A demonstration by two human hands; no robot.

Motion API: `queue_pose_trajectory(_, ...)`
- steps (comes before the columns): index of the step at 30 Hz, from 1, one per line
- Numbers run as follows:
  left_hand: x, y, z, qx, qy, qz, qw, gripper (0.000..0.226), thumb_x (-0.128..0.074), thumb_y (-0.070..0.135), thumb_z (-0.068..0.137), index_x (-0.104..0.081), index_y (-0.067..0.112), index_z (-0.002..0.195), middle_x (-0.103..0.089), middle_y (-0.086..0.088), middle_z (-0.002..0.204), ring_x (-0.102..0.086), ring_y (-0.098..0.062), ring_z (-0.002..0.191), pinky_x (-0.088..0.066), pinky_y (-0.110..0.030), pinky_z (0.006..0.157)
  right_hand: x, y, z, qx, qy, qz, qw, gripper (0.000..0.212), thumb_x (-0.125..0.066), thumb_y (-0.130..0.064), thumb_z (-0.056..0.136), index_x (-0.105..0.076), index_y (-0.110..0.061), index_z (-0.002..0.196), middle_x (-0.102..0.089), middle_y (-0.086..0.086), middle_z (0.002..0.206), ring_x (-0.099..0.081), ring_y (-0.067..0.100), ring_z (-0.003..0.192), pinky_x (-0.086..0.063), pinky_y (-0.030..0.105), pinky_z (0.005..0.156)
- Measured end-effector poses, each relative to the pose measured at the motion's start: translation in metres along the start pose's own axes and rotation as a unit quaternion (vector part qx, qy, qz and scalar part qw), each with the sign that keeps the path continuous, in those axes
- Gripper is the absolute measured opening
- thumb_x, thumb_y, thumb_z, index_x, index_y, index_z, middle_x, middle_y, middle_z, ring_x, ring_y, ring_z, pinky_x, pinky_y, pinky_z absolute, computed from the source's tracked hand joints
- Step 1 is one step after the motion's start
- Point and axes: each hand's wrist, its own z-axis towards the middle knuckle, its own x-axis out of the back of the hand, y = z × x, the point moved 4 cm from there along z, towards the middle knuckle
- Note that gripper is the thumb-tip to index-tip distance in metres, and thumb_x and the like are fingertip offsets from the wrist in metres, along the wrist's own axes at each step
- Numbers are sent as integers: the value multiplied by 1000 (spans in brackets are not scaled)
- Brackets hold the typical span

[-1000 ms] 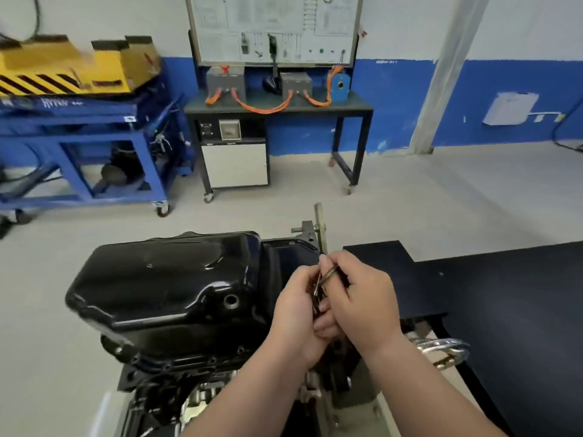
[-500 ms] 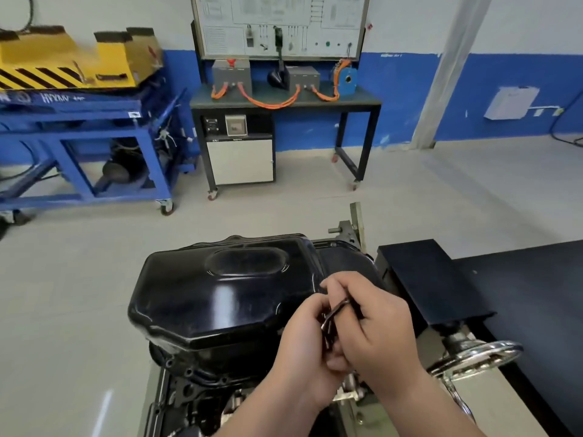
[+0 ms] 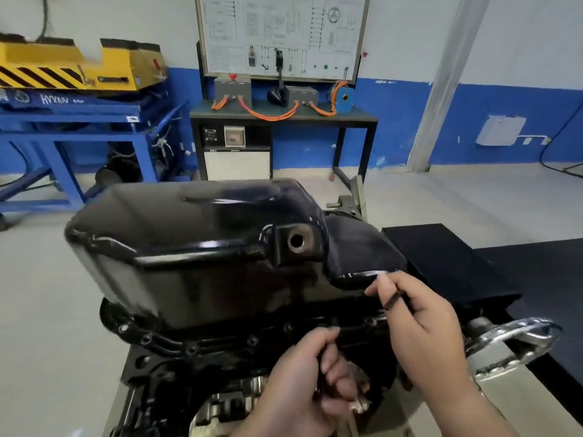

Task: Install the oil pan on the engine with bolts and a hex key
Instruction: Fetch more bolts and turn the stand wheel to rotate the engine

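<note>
The glossy black pressed-metal oil pan (image 3: 202,247) sits upside-down on the dark cast engine (image 3: 164,373), filling the middle of my view. Its flat bolt flange (image 3: 167,344) runs along the edge nearest me, from 8 o'clock round to 4 o'clock. I cannot tell whether the flange holes hold bolts yet.

My right hand (image 3: 419,323), at 4 o'clock of the pan and just beside its shallow end, pinches a thin dark hex key (image 3: 396,301) between thumb and forefinger. My left hand (image 3: 303,383), at 6 o'clock, has its fingers curled round a small metal item (image 3: 356,405) that I cannot identify.

I judge the pan stiff and fairly heavy, and its lacquered, rounded walls slick, perhaps oily. If it needs shifting I would take it by the flange or the squared corners, not the smooth dome or the open drain hole (image 3: 296,240). The key is light, rigid and thin, so it could easily roll out of a pinch. A fuller grip on its long leg would suit tightening better.

A chrome handwheel (image 3: 517,339) sits at 3 o'clock, against the black counter (image 3: 542,279).
</note>
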Motion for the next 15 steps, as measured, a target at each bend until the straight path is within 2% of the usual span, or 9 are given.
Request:
queue_pose_trajectory(3, 24, -29, 3, -31, 16, -9, 999, 54, -52, 30, 89, -35, 14, 40, -24, 1, 40, -27, -8, 30, -14, -6, 29, 17, 23, -20, -13, 17, 19, 1000, 28, -52, -41, 94, -63, -28, 72, -49, -4, 47, -44, 5, 45, -29, 12, 43)
queue_pose_trajectory(6, 45, -58, -10, -39, 28, -33, 998, 45, -55, 33, 85, -43, 13, 46, -23, 3, 42, -24, -6, 30, -13, -7, 29, 57, 48, -47, -50, 71, -36, 996, 27, -50, -38, 95, -63, -28, 73, -47, -6, 42, -42, 5, 40, -32, 19, 40)
queue_pose_trajectory(8, 54, -74, -21, -35, 38, -53, 997, 39, -56, 33, 84, -49, 11, 53, -24, 3, 43, -24, -6, 29, -14, -7, 29, 93, 78, -62, -107, 117, -123, 980, 28, -47, -33, 95, -63, -27, 74, -53, -6, 48, -49, 9, 50, -32, 25, 47)
queue_pose_trajectory(9, 57, -80, -26, -36, 40, -60, 997, 36, -55, 31, 85, -51, 10, 56, -25, 3, 42, -24, -6, 28, -14, -6, 29, 110, 97, -68, -141, 122, -174, 967, 26, -44, -28, 96, -63, -26, 77, -57, -3, 59, -52, 15, 60, -34, 29, 52)
queue_pose_trajectory(11, 60, -87, -35, -43, 42, -67, 996, 33, -53, 29, 88, -54, 7, 63, -26, 2, 40, -24, -6, 27, -15, -5, 29, 136, 144, -76, -248, 73, -271, 927, 26, -38, -21, 98, -62, -16, 89, -61, 12, 83, -53, 31, 79, -40, 37, 64)
queue_pose_trajectory(12, 60, -89, -39, -47, 40, -71, 996, 33, -51, 28, 90, -55, 7, 65, -26, 2, 39, -24, -6, 26, -15, -5, 29, 143, 169, -81, -299, 31, -318, 899, 28, -35, -19, 98, -62, -14, 98, -63, 13, 96, -57, 33, 90, -45, 39, 72)
queue_pose_trajectory(14, 60, -91, -45, -58, 39, -80, 994, 32, -49, 26, 92, -55, 6, 67, -25, 2, 38, -23, -7, 25, -15, -5, 29, 146, 212, -92, -330, -59, -418, 844, 35, -29, -18, 101, -59, -13, 117, -62, 7, 114, -58, 27, 109, -47, 34, 88)
queue_pose_trajectory(15, 61, -93, -48, -65, 39, -85, 993, 32, -48, 25, 92, -55, 6, 68, -25, 2, 38, -22, -7, 25, -15, -4, 30, 143, 228, -99, -351, -90, -404, 840, 37, -28, -18, 102, -60, -8, 118, -63, 8, 114, -58, 27, 111, -46, 32, 88)
